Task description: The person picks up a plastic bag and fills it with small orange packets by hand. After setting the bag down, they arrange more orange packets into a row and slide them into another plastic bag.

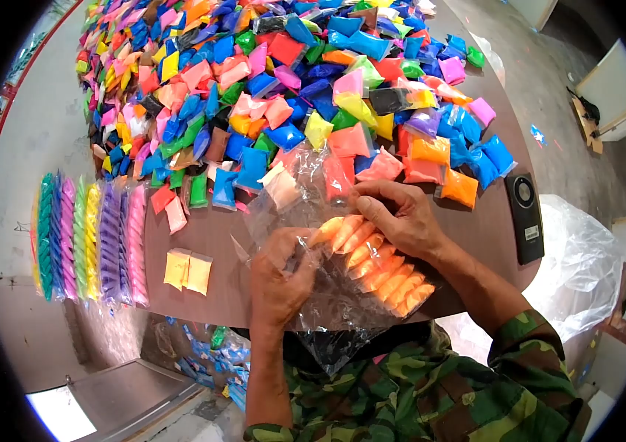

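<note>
A row of several orange packets [379, 269] lies overlapped in front of me, slanting down to the right. Around and beside it spreads a crinkled clear plastic bag [335, 324], which hangs over the table's front edge. My left hand [280, 276] is closed on the bag at the row's upper left end; its fingertips are partly hidden by shiny film. Above the row, my right hand [405, 221] pinches the bag's film between thumb and fingers, its palm side close to the orange packets. Two light-orange packets [188, 272] lie side by side left of my left hand.
A big heap of small coloured packets [283, 88] covers the table's far side. At left stands a row of long filled bags [92, 239], each in one colour. A black device with a round dial [525, 217] lies at the right edge. Clear plastic sheeting [578, 265] sits beyond it.
</note>
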Tool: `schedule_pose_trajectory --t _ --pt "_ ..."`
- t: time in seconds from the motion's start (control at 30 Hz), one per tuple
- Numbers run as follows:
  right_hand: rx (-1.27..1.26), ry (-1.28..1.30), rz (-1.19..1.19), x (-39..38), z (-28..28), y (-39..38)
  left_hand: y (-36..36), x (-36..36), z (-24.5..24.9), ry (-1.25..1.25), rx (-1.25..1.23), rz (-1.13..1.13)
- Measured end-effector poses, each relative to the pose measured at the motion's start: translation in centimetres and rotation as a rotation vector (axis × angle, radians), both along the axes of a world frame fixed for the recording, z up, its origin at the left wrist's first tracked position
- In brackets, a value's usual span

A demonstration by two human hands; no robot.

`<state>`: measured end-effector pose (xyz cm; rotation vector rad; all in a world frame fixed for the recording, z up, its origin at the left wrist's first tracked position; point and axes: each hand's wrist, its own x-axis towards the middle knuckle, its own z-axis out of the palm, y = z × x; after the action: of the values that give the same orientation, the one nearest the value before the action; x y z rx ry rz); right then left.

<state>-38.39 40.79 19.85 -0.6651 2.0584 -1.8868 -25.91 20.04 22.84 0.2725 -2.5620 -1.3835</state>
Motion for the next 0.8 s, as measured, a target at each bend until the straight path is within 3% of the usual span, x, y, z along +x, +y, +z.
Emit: schedule_pose_trajectory --t 0.13,0.23,0.33,0.43,0.63,0.8 --pt "-0.053 0.005 -0.054 0.2 -0.5 -0.3 1.1 -1.0 0.4 -0.036 0.169 0.120" --pt "-0.055 0.013 -0.088 0.4 -1.3 -0.6 1.8 -1.6 1.5 -0.038 0.052 0.006" --pt "-0.073 -0.003 -0.082 0.2 -1.9 -0.5 0.8 -2.7 -1.4 0.252 -0.245 -0.143" --pt "-0.063 -0.063 -0.061 0.1 -1.8 -0.4 0.0 -2.5 -1.4 0.203 -0.289 -0.192" --pt "-0.034 -0.092 -0.070 0.2 -1.4 -0.4 -0.1 -2.1 -0.8 0.005 0.038 -0.147" --pt "-0.034 -0.019 -0.034 0.1 -2.0 -0.4 0.1 -2.8 -1.6 0.130 -0.149 -0.195"
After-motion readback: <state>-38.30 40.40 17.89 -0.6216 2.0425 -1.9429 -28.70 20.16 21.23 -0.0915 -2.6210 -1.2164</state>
